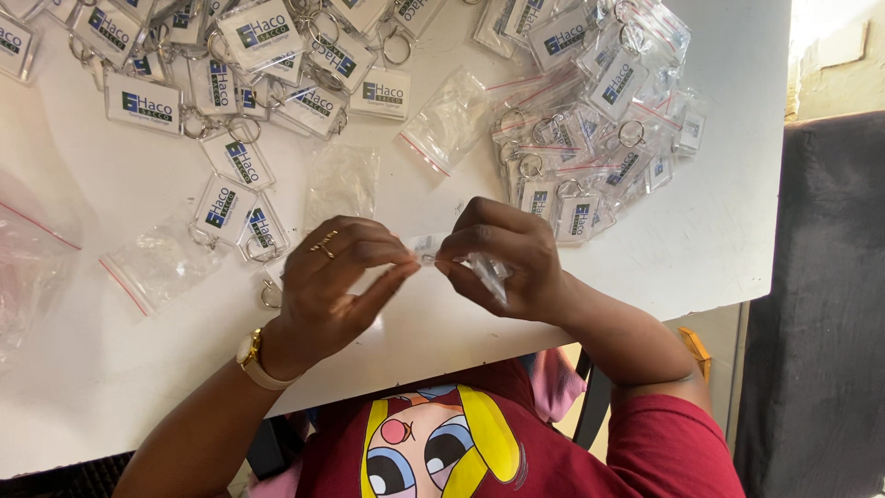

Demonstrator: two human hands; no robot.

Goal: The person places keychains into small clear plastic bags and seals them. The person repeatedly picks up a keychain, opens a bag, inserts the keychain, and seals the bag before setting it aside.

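Observation:
Both hands meet above the near edge of the white table (111, 369). My left hand (336, 277), with a ring and a pale wristwatch, pinches one end of a small clear plastic bag (426, 249). My right hand (502, 258) grips the other end, and the rest of the bag (489, 272) hangs crumpled under its fingers. What the bag holds is hidden by the fingers. Loose rectangular keychains (226, 207) with metal rings lie just left of my left hand.
A heap of bare keychains (230, 55) fills the far left. Keychains packed in small zip bags (590, 120) pile up at the far right. Empty zip bags (161, 263) (447, 120) (341, 184) lie between. A dark fabric surface (820, 304) stands right of the table.

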